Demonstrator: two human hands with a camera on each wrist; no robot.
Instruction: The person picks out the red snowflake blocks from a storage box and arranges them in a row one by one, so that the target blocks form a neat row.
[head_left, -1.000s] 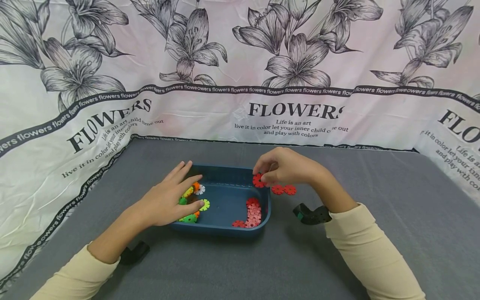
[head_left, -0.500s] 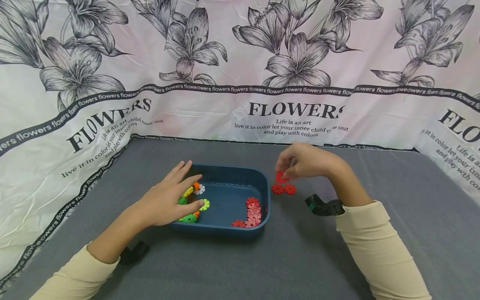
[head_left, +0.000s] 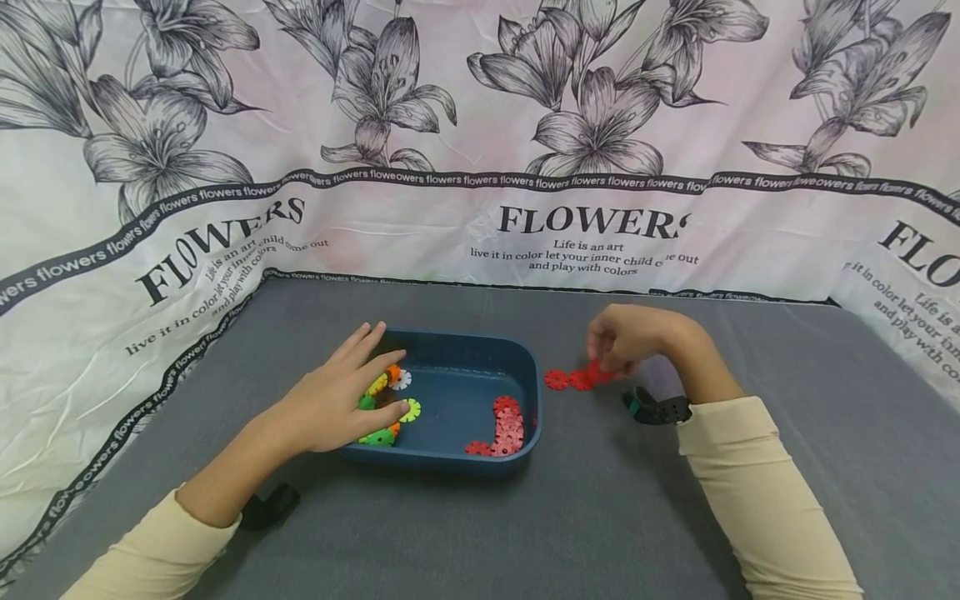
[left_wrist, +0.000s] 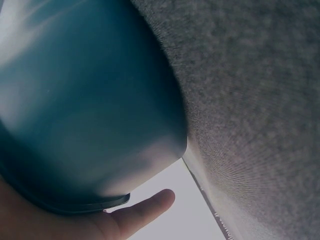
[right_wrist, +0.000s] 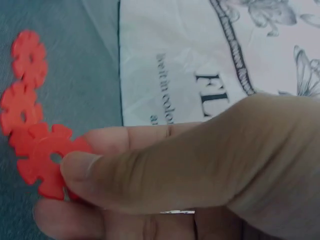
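My right hand (head_left: 636,337) pinches a red notched plastic disc (right_wrist: 42,167) between thumb and fingers, low over the table to the right of the blue bin (head_left: 450,462). Beside it in the head view lie other red discs (head_left: 557,380), and the held one partly overlaps the nearest. My left hand (head_left: 322,404) lies over the bin's left end with its fingers spread, hiding part of the discs there. In the left wrist view, its finger shows below the bin's outer wall (left_wrist: 95,100).
Inside the bin, pink and red discs (head_left: 508,429) line the right end. Green, yellow, orange and white discs (head_left: 378,435) sit at the left end. A printed flower cloth (head_left: 420,225) hangs behind the grey tabletop (head_left: 480,533).
My right hand has carried the red disc from over the bin's right rim rightward, then down to the end of the red discs on the table. My left hand stays put.
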